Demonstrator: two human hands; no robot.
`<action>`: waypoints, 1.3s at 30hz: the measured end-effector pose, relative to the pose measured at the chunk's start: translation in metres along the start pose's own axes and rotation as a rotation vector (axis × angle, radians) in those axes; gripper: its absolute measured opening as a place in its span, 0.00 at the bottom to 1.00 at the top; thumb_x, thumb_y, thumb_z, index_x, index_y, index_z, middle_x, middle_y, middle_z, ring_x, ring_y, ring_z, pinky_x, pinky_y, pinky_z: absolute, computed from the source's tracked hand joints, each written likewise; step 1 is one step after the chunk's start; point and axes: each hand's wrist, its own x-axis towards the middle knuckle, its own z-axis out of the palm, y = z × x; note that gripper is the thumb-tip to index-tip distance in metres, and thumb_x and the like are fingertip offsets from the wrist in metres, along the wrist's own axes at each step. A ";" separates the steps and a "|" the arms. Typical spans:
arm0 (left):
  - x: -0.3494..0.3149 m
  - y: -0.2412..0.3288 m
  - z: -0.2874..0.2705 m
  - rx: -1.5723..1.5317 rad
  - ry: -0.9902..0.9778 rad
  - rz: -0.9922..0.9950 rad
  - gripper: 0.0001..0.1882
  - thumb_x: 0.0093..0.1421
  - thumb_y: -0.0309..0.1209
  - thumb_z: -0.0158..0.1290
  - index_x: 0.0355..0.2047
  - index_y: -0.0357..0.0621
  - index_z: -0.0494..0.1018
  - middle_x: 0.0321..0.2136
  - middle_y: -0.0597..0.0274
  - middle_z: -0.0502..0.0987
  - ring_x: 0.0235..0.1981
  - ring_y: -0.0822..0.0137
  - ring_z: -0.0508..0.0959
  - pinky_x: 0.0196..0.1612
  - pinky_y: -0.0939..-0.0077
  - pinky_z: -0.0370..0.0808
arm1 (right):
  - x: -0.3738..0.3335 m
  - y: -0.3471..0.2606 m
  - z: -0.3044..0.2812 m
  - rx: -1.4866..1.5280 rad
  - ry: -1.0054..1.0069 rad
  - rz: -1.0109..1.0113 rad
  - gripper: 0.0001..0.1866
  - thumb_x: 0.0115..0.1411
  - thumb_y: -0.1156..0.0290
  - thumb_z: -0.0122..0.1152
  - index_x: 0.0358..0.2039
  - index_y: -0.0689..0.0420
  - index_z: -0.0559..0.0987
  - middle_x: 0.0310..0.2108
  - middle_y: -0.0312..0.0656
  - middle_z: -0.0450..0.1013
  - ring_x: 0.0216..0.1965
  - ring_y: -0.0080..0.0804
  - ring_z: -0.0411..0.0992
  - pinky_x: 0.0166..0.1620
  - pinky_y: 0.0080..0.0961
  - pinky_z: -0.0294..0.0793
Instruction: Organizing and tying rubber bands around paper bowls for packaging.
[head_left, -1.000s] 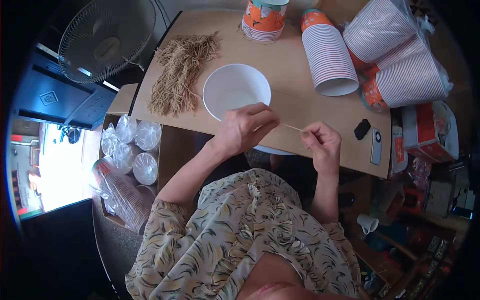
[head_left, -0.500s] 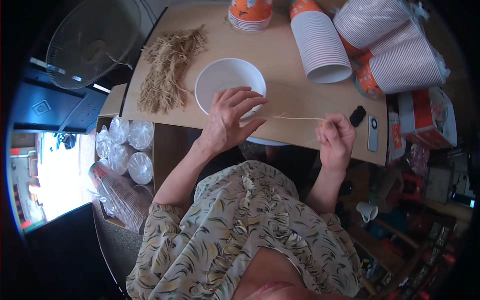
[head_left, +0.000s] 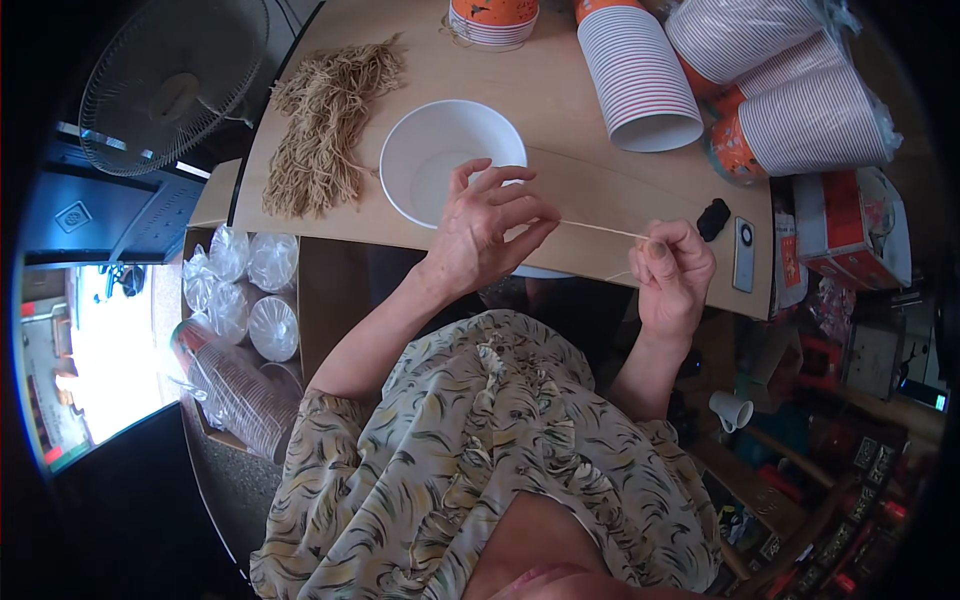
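Observation:
A thin pale string (head_left: 602, 230) runs fairly taut between my two hands, above the table's near edge. One end is pinched between the thumb and fingers of my left hand (head_left: 478, 232), which is in front of the white bowl (head_left: 412, 165) and hides part of its near rim. My right hand (head_left: 675, 275) is closed on the other end with thumb and forefinger, and a fine loose bit of string hangs beside it. Left of the bowl lies a bundle of tan strings (head_left: 325, 130) on the table.
Nested stacks of paper tubs (head_left: 640, 85) and bagged tubs (head_left: 810, 110) crowd the table's (head_left: 570, 130) far right. A phone (head_left: 744, 255) and a small black item (head_left: 713, 219) lie near the right edge. A box of wrapped tubs (head_left: 272, 330) stands lower left, below a fan (head_left: 175, 97).
My left hand has shifted right, and its spread fingers have closed on the string. The right hand stays nearly in place, keeping its pinch.

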 end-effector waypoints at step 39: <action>0.003 0.008 -0.018 -0.469 0.024 -0.283 0.11 0.69 0.27 0.54 0.48 0.35 0.77 0.38 0.55 0.83 0.32 0.67 0.84 0.29 0.76 0.80 | 0.007 0.009 0.038 -0.405 -0.416 -0.132 0.33 0.58 0.76 0.39 0.66 0.70 0.64 0.66 0.53 0.66 0.73 0.45 0.54 0.73 0.41 0.47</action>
